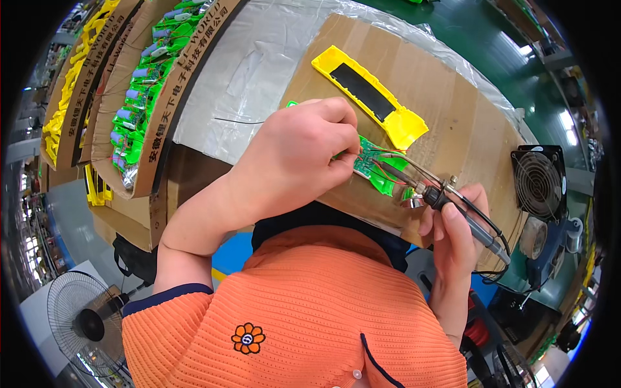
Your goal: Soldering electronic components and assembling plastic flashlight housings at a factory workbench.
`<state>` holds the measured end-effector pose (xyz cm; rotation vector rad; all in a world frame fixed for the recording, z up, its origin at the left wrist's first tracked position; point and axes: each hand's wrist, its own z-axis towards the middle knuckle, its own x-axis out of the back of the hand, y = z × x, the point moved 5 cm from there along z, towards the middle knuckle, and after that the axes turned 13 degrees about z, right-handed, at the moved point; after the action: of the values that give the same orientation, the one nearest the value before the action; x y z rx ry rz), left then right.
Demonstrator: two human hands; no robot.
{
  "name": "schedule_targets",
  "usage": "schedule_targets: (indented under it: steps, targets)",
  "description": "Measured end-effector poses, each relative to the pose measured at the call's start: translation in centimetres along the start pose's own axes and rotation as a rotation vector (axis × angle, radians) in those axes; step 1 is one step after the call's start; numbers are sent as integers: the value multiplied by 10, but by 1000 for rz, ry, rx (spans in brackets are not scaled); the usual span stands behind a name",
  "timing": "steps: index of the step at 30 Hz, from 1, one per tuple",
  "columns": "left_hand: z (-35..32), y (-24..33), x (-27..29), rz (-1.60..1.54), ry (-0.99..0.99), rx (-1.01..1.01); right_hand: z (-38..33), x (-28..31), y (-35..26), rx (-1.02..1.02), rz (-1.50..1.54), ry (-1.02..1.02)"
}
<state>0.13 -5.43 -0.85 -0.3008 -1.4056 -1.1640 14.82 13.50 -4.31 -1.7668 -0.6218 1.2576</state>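
Observation:
A green circuit board [367, 157] rests in a bright green plastic shell [383, 183] on the cardboard sheet, with thin red and dark wires about it. My left hand [301, 152] is closed in a pinch at the board's left edge; what the fingertips hold is hidden. A thin dark wire [239, 121] sticks out to the left from behind that hand. In my right hand [458, 229] is a soldering iron [471, 225] with a thin metal feed tube along it, its tip over the board. Beyond the board lies a yellow plastic shell [370, 97] with a black strip inside.
Cardboard [466, 123] covers the work surface, beside silvery sheeting [249, 64]. At left, a carton [187, 77] holds several green shells with boards and cylinders; another carton holds yellow parts [76, 71]. A small black fan [539, 182] and a solder spool [573, 234] stand at right.

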Motion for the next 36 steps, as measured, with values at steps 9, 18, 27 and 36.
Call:
schedule_targets:
  steps: [9,18,27,36]
  targets:
    - [4,4,1,87,-14,-50,6,1,2,-57,-25,-3]
    - [4,3,0,81,-22,-61,8,-8,-2,-66,-69,35]
    - [5,2,0,108,-50,-120,8,-11,-4,-95,-90,45]
    - [4,2,1,94,-48,-146,2,6,-11,37,95,-5]
